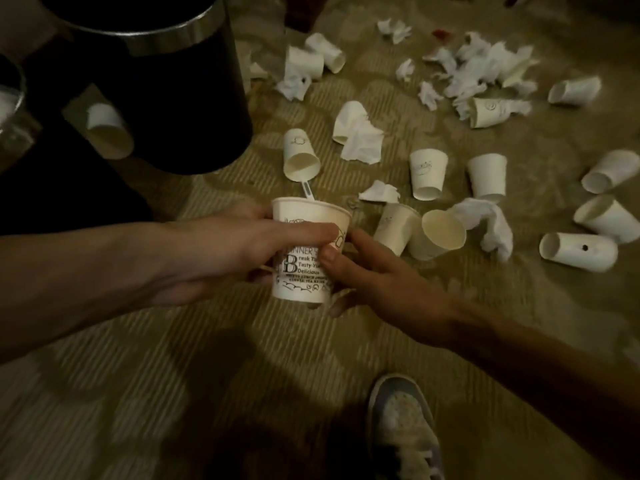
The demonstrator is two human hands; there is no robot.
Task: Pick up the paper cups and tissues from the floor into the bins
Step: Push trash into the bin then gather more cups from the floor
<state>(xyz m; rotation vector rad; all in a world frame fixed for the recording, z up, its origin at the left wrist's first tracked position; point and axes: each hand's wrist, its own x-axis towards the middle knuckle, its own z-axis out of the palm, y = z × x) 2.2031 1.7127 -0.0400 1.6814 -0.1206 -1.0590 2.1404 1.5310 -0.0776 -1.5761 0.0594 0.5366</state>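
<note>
A printed white paper cup is upright above the carpet, held between both hands. My left hand grips its side from the left, thumb across the print. My right hand pinches its right side with thumb and fingers. Several more paper cups lie on the floor beyond, one just past the held cup and two to its right. Crumpled tissues are scattered among them, with one tissue near the middle. A black bin with a metal rim stands at the upper left.
A second bin's rim shows at the far left edge. One cup lies between the two bins. A small white plastic stick lies behind the held cup. My shoe is on the carpet at bottom right.
</note>
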